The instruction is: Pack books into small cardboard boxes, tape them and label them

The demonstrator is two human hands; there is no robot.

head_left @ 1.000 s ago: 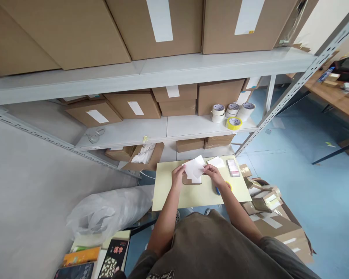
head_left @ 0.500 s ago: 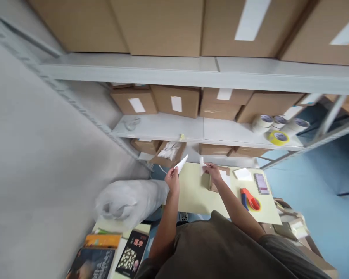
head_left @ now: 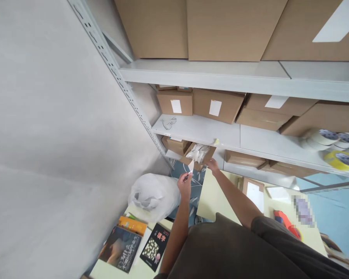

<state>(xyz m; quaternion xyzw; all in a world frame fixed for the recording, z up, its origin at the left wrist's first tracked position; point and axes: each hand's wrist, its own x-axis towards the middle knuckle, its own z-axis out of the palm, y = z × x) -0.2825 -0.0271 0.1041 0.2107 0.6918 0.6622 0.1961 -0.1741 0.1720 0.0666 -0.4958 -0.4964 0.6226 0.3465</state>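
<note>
Left hand (head_left: pixel 184 185) pinches white paper slip (head_left: pixel 190 166) upright, clear of the counter (head_left: pixel 212 197); right hand (head_left: pixel 212 165) by cardboard box (head_left: pixel 199 164) at 12 o'clock, grip unclear.

Flat item on worktop (head_left: pixel 303 211): pixelated, unreadable. Orange tool (head_left: pixel 282 219): partly hidden behind right sleeve (head_left: pixel 270 226). Tape rolls (head_left: pixel 328 139): cut off at right edge.

Single camera, worn on my head, aimed forward and down past my shirt (head_left: pixel 229 252) to my left hand (head_left: pixel 185 186) and right hand (head_left: pixel 212 166). Steel shelves (head_left: pixel 197 130) sit close ahead, a wall (head_left: pixel 46 116) fills the left, frame tilted.
</note>
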